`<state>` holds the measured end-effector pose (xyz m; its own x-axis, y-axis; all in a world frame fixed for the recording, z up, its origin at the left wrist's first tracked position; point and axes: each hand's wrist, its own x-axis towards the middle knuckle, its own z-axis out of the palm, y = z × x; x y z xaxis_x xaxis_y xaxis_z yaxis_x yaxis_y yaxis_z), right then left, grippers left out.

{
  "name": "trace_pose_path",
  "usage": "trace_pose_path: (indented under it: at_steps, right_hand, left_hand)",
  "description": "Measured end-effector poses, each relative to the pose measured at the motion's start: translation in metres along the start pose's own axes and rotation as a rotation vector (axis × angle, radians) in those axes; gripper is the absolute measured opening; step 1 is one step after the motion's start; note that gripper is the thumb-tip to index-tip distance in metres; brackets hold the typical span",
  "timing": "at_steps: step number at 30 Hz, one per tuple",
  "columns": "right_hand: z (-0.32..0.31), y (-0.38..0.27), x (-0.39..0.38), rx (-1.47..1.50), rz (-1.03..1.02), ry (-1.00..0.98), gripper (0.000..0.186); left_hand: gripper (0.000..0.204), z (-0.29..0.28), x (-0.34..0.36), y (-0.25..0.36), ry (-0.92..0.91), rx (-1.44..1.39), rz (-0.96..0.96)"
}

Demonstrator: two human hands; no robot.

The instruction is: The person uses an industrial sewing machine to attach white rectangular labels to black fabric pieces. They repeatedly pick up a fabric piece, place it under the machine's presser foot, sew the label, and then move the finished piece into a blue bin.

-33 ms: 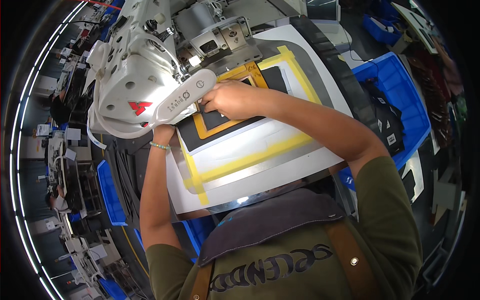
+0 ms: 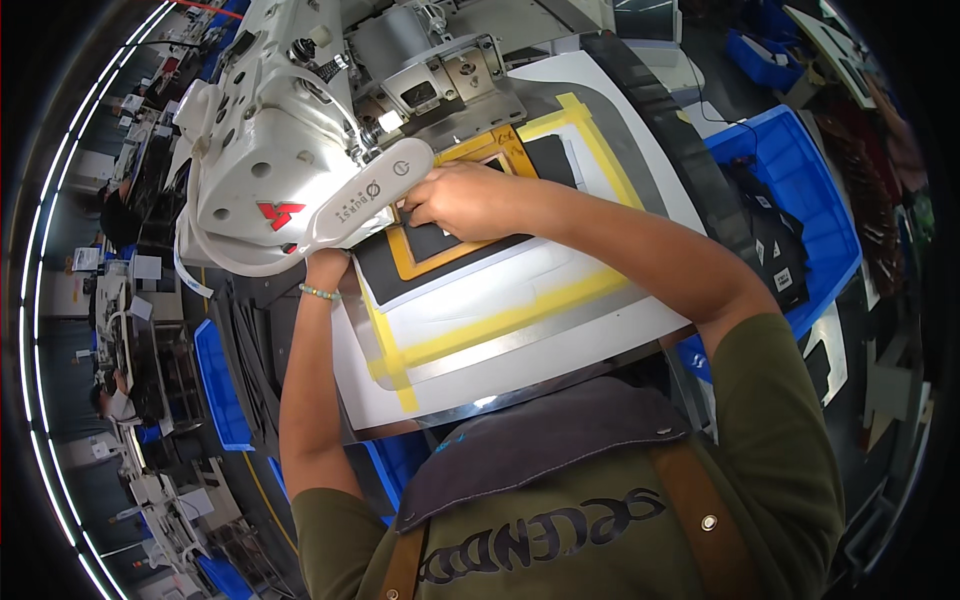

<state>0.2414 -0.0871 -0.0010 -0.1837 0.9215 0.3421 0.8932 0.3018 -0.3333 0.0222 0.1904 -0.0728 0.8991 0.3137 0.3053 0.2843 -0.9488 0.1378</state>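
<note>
My right hand (image 2: 468, 202) lies over the orange frame (image 2: 425, 262), fingers bent and drawn together. Its fingertips are close to the lamp arm of the white sewing machine (image 2: 255, 160) and rest on dark material (image 2: 430, 240) inside the frame. Whether they pinch something small there, I cannot make out. Of my left hand (image 2: 326, 265), only the part by the wrist shows, below a beaded bracelet; the machine's lamp arm (image 2: 370, 190) hides its fingers. Under the frame is a dark sheet (image 2: 375, 280) on a white board edged with yellow tape (image 2: 500, 322).
A blue bin (image 2: 825, 215) with dark pieces stands on the right. Dark sheets (image 2: 250, 370) hang at the left beside another blue bin (image 2: 218, 390). The metal machine parts (image 2: 450, 75) border the board at the back. Other workstations line the far left.
</note>
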Motion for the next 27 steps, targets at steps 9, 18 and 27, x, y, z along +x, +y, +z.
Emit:
trace_pose_path:
  at_steps: [9,18,27]
  right_hand:
    - [-0.001,-0.016,-0.01,0.001,-0.053,-0.021,0.029]
    - [-0.051,-0.022,-0.08,-0.166,0.143,-0.02,0.026]
    - [-0.029,-0.037,-0.09,-0.476,0.15,0.089,0.023]
  left_hand:
    - [0.035,-0.018,-0.01,0.04,0.012,-0.105,-0.09]
    - [0.018,-0.094,-0.042,0.12,0.065,-0.106,0.092]
    - [0.033,-0.085,-0.015,0.206,-0.01,-0.207,0.346]
